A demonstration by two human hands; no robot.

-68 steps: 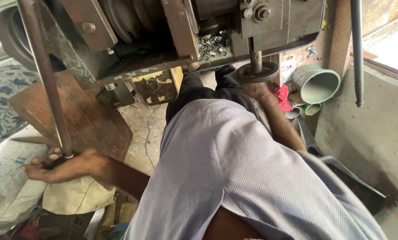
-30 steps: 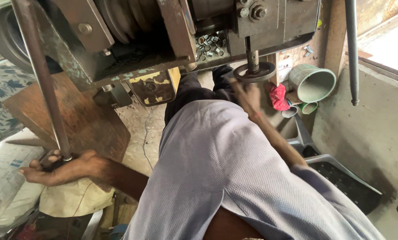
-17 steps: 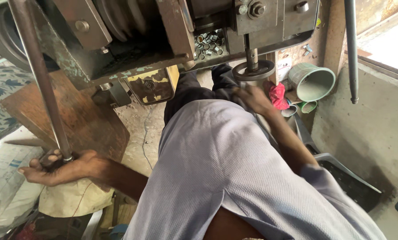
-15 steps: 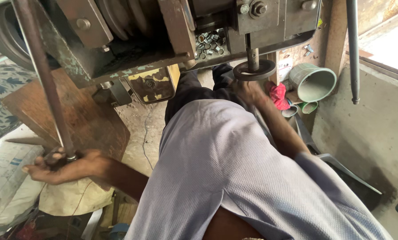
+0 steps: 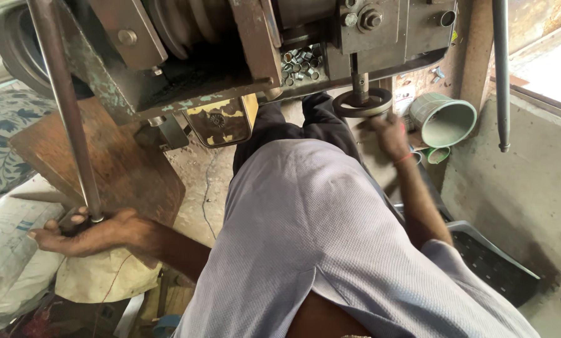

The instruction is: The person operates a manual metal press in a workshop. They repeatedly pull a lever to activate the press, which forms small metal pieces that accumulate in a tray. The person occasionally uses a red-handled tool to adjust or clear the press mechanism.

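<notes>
My left hand (image 5: 96,231) is wrapped around the dark knob at the lower end of a long steel lever rod (image 5: 64,119) that rises up to the machine (image 5: 230,56). My right hand (image 5: 390,134) reaches forward just below a round metal disc (image 5: 363,103) on the machine's vertical spindle; its fingers touch the disc's edge, and whether they hold anything is hidden. My grey shirt (image 5: 318,238) fills the middle of the view.
A tray of small metal nuts (image 5: 298,62) sits on the machine. A grey-green mug (image 5: 443,119) lies on its side at the right, near a concrete ledge (image 5: 518,181). A wooden board (image 5: 105,163), sacks (image 5: 17,244) and a dark plastic crate (image 5: 490,263) surround me.
My right hand has shifted a little right and down under the disc. My left hand stays on the lever's knob at about the same place.
</notes>
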